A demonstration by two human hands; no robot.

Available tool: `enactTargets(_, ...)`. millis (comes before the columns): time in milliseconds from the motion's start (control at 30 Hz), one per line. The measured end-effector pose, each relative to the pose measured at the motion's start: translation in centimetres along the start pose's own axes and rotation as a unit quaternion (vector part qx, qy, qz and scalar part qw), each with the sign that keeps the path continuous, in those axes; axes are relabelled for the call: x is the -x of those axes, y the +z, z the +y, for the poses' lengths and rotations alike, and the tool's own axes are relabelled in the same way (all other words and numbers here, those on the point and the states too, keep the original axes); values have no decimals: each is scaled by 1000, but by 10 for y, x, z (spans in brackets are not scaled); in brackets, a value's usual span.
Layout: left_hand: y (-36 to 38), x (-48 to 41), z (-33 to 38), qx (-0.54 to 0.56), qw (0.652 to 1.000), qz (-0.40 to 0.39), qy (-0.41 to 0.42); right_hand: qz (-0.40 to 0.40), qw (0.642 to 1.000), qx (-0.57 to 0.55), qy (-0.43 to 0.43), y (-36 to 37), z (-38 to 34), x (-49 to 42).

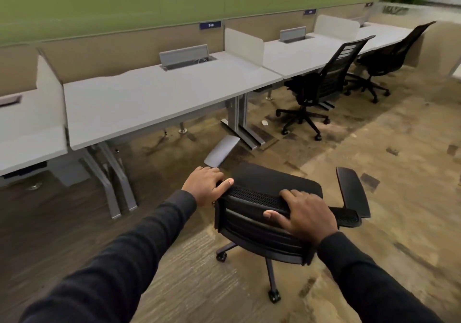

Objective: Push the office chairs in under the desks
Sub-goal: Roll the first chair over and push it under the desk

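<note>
1. Black mesh fills the back of the near chair (264, 213), which stands out on the carpet (374, 148), well clear of the near desk (149, 103) and turned a little askew to its front edge

2. Both hands are on the top rail of that backrest: the left hand (210, 185) is wrapped over the left corner with its fingers curled down the far side, and the right hand (305, 214) lies closed over the right end with the thumb pressing on the near face. Each has a firm hold on the rail

3. Its grey armrest (220, 150) points at the gap beneath the desktop, and the black armrest (353, 190) sticks out to the right; neither is under the desk yet

4. Further along the row, a second chair (321, 83) sits with its seat partly under the next desk (299, 53), its wheeled base out on the floor

5. Beyond it a third chair (389, 55) stands close to its own desk; how far in it sits I cannot tell from here

6. By my reckoning the job is early: the near chair wants rolling forward and squaring up, and the second may need a further nudge

7. A scrap of litter (265, 122) lies on the floor near the second chair's base
</note>
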State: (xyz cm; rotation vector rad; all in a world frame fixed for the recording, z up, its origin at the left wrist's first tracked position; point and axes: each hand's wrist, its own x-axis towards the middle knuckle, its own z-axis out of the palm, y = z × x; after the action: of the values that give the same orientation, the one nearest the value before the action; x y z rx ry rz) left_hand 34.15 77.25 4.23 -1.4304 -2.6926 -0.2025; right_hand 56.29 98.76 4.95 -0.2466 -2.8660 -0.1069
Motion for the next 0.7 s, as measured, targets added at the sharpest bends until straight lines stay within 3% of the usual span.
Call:
enactTargets(300, -4, -6, -84, 34, 998, 13, -42, 14, 999, -42, -19, 25, -9, -102)
enactTargets(700, -22, -9, -204, 31, 992, 71, -100, 19, 998, -60, -16, 59, -74, -251)
